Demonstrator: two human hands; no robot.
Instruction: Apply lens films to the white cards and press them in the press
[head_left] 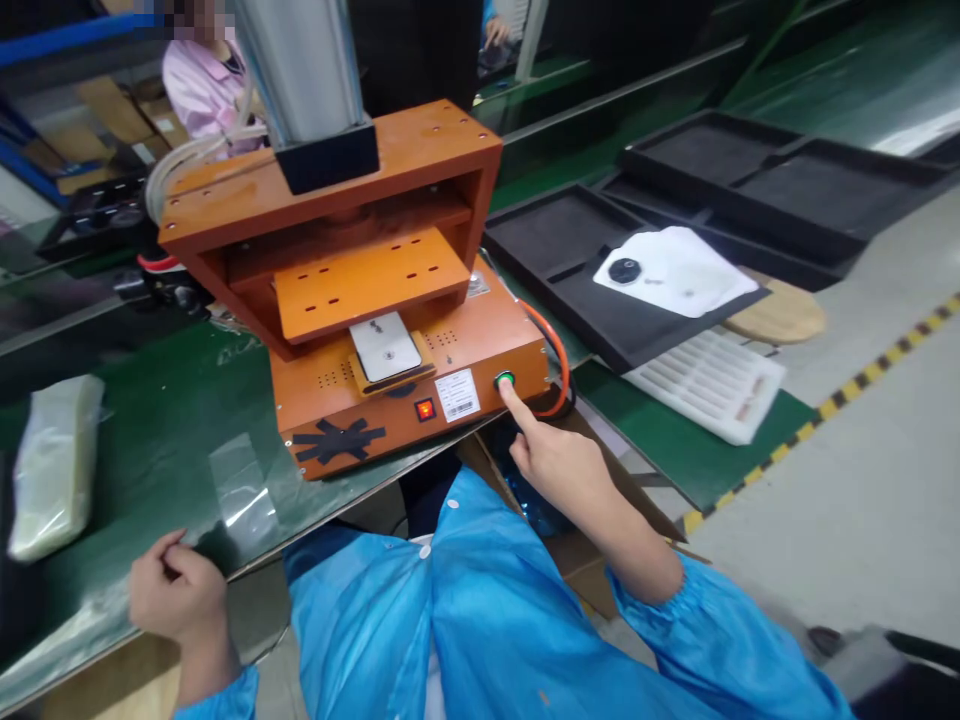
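My right hand reaches to an orange press machine, its index finger stretched onto the green push button at the right of the front panel. The other fingers curl under, and the hand holds nothing. My left hand rests closed at the table's front edge, with nothing visible in it. Below the raised orange press plate, a flat white panel with small dark marks lies on a yellowish pad. A red switch glows on the front panel, beside a white label.
Left on the green table lies a stack of clear plastic film. At right, black trays carry a white phone-back-shaped sheet; a white slotted tray sits below. An orange hose loops beside the machine. A person in pink is behind.
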